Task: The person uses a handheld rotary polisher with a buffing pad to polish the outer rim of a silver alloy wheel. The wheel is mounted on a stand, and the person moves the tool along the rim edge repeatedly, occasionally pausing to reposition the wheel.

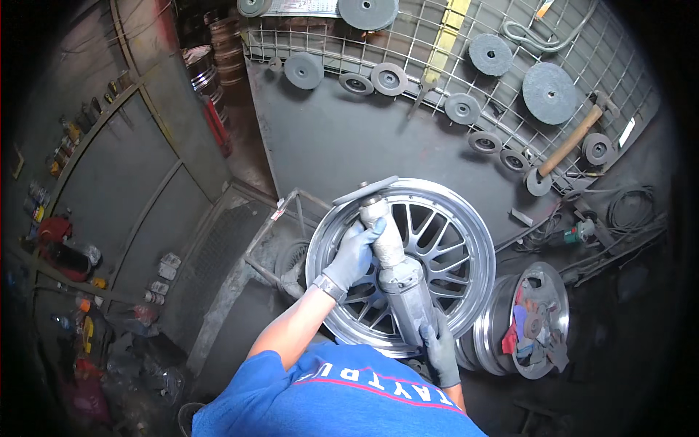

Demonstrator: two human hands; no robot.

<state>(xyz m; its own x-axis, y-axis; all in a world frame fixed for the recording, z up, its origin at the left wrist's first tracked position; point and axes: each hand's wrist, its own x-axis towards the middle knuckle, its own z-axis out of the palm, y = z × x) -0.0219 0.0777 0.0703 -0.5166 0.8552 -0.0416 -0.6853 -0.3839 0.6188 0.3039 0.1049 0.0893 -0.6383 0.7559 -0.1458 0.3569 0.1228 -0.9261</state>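
An angle grinder (408,291) with a grey body and a pale, dusty front lies slantwise over a multi-spoke alloy wheel (477,244). My left hand (352,256), in a grey glove, is closed round the grinder's front part. My right hand (440,351), also gloved, grips the rear end of the body. A thin grinding disc (365,190), seen nearly edge-on, sits at the far end of the tool, over the wheel's upper left rim. I cannot tell whether the disc touches the metal or is spinning.
A second wheel (486,335) at right holds gloves and rags. Beyond the work, a wire rack (466,73) carries several discs and a wooden-handled hammer (571,142). A metal tube frame (251,255) stands left of the wheel. Coiled cable (630,207) and a green power tool (580,233) lie far right.
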